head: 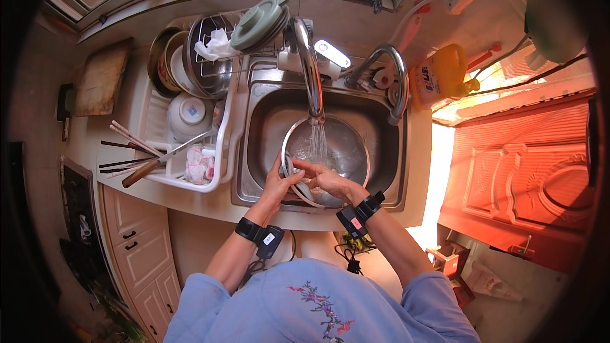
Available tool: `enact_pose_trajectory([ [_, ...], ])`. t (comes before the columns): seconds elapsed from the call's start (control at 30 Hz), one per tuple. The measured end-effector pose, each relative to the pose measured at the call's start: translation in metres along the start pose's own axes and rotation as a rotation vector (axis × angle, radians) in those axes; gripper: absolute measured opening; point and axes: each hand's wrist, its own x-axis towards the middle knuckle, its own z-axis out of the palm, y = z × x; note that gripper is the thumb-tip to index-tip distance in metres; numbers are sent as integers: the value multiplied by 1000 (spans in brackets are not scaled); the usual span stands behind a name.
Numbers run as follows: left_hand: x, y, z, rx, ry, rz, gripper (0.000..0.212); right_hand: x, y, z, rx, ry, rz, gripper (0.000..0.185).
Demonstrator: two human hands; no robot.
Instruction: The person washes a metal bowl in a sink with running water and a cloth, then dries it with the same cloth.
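Note:
Inside the stainless steel sink [267, 105] sits a round metal basin [350, 152], with water running into it from a chrome faucet [305, 66]. My left hand [276, 186] grips the basin's left rim, thumb on the inner side and fingers outside. A grey item [304, 190], possibly a cloth, lies along that rim between my hands and is partly hidden. My right hand [329, 181] is over the basin's near part, its fingertips by the grey item; whether they grip it is unclear. Both wrists wear black strapped devices.
Left of the sink, a white dish rack [221, 152] holds bowls, pans, green lids [259, 24], chopsticks and a wooden-handled knife [143, 171], its handle jutting forward. A second curved faucet [400, 76] and a yellow jug [438, 76] stand right. A cutting board [102, 76] is far left.

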Motion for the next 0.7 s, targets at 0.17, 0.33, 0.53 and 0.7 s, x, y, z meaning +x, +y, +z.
enact_pose_trajectory([
  [0.17, -2, -11, -8, -95, 48, 56, 81, -39, -5, -7, -466, -161, 241, 65],
  [0.33, -6, -6, -3, 6, 39, 111, 88, -55, 20, -22, -1382, 125, 202, 52],
  [0.53, 4, -20, 2, 75, 47, 30, 86, -12, 63, -26, -1364, 191, -183, 61],
  [0.7, 0, -13, -2, 74, 57, -10, 85, -1, 40, -10, -1284, 117, -190, 61],
])
